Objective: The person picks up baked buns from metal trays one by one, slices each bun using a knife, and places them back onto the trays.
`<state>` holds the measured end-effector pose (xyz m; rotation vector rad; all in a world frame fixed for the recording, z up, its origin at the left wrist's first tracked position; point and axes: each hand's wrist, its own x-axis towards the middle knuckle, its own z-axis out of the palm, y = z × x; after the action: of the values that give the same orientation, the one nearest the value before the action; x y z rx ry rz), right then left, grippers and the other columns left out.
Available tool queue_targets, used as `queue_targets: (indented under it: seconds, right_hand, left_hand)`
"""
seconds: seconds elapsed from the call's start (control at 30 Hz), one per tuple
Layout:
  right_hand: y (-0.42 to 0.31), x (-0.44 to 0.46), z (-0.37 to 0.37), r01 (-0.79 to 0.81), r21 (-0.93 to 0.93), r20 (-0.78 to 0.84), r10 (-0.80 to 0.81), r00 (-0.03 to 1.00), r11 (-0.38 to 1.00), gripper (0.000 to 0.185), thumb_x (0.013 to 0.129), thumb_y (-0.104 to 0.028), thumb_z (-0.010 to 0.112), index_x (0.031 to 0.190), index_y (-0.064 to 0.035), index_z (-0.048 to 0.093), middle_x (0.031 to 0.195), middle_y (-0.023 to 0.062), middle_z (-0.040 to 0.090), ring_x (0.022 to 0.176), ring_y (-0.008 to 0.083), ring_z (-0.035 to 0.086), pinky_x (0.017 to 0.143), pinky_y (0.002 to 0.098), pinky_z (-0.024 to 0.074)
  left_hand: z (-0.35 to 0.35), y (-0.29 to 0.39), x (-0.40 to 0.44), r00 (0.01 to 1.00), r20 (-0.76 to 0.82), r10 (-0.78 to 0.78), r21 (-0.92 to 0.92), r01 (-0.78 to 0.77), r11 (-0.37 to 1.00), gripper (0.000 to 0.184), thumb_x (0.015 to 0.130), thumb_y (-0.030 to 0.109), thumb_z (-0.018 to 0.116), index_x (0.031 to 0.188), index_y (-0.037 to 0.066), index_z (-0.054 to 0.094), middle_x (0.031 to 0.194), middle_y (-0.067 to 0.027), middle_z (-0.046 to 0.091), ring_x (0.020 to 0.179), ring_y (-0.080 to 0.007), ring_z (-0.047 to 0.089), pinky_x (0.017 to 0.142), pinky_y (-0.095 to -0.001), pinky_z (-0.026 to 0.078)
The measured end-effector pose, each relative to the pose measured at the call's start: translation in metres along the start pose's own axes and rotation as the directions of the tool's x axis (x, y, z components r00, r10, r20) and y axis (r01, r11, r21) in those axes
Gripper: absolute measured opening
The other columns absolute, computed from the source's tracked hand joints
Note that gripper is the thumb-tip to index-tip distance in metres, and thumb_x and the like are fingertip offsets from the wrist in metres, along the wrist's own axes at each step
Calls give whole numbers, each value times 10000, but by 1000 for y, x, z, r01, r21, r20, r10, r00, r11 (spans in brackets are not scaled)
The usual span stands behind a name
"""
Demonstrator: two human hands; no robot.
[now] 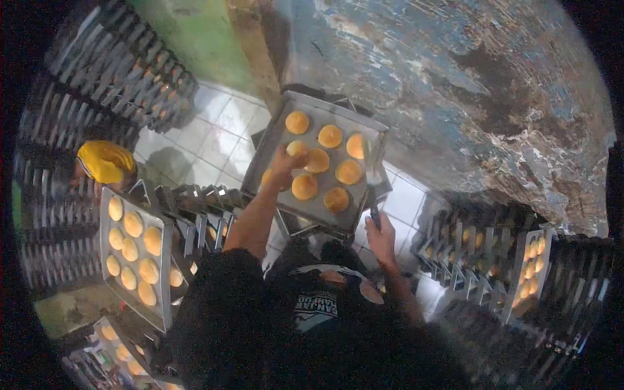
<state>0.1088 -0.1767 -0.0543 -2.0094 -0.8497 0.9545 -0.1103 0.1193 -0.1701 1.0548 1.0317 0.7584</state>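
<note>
In the head view, a metal baking tray point(266, 162) with several round golden buns point(330, 136) lies in front of me on top of a rack. My left hand point(286, 166) reaches over the tray's left half, its fingers closed about a paler bun point(296, 148). Part of that grip is hidden by the hand itself. At the tray's right edge, my right hand point(381, 237) grips the dark handle of a long flat tool point(372, 201). The tool's far end is blurred over the rim, so its kind is unclear.
Racked trays of buns stand on my left, with one tilted tray point(166, 273) nearest me. Another bun tray point(528, 270) is at the right. A person in a yellow top point(106, 161) is at the left. A peeling wall point(468, 97) rises ahead, above white floor tiles point(218, 123).
</note>
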Motion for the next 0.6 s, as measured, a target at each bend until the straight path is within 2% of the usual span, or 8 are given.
queue_targets:
  seconds: [0.03,0.1,0.13,0.2,0.23,0.37,0.47,0.6]
  right_hand:
    - [-7,14,3,17,18,3,-18,1000,1000,216,1004,-182,632,1150,-22,627,824,61,637,679,140,564,627,329,493]
    - [-28,41,16,468,17,-107,-464,879,884,361,1009,-182,618,1337,-34,586,851,83,653,726,169,622,673,337,520]
    - [-41,50,19,487,35,-109,-481,870,873,361,1009,-182,618,1337,-34,586,851,83,653,726,169,622,673,337,520]
    - [-64,64,24,444,90,-53,-441,896,892,412,987,-162,649,1365,-16,575,1217,165,682,1089,269,668,960,357,506]
    - [-69,71,26,543,45,-51,-541,839,838,483,997,-184,625,1458,-75,532,902,108,709,780,194,677,715,333,536]
    - [-133,48,8,476,148,-14,-479,878,867,450,967,-247,671,1387,-93,617,826,71,738,723,175,676,726,316,541]
    - [-149,36,-8,485,-26,-1,-485,874,874,461,970,-265,674,1392,-90,611,917,89,760,774,161,689,754,312,539]
    - [-134,36,-11,385,-2,18,-385,923,923,473,974,-262,672,1406,-86,598,1061,133,756,889,176,709,822,318,541]
  left_hand:
    - [7,11,-3,1000,-4,25,-102,-25,994,615,882,323,793,1361,69,504,1280,-104,642,1137,-327,655,991,-534,521]
    - [20,36,-7,997,-17,78,-185,-80,980,617,920,374,752,1388,78,480,1306,-90,630,1175,-300,640,1008,-540,511]
    - [29,46,-12,994,45,98,-400,-72,914,598,948,435,694,1388,87,488,1317,-91,624,1205,-300,618,1028,-527,498]
    - [47,73,-24,985,87,148,-584,-70,809,591,977,497,635,1389,96,496,1328,-93,617,1235,-299,597,1049,-515,485]
    - [61,96,-37,995,28,96,-668,-53,743,599,984,543,594,1391,113,500,1327,-90,620,1256,-294,580,1056,-514,476]
    - [72,120,-33,997,15,70,-806,-30,592,560,986,573,574,1358,156,536,1303,-91,633,1198,-301,610,1001,-527,508]
    - [84,137,-38,992,24,122,-815,-51,577,515,989,543,592,1303,134,573,1252,-73,653,1154,-270,631,989,-500,510]
    - [92,138,-27,971,52,232,-832,-86,548,446,985,467,640,1244,106,609,1179,-57,679,1085,-224,661,947,-439,538]
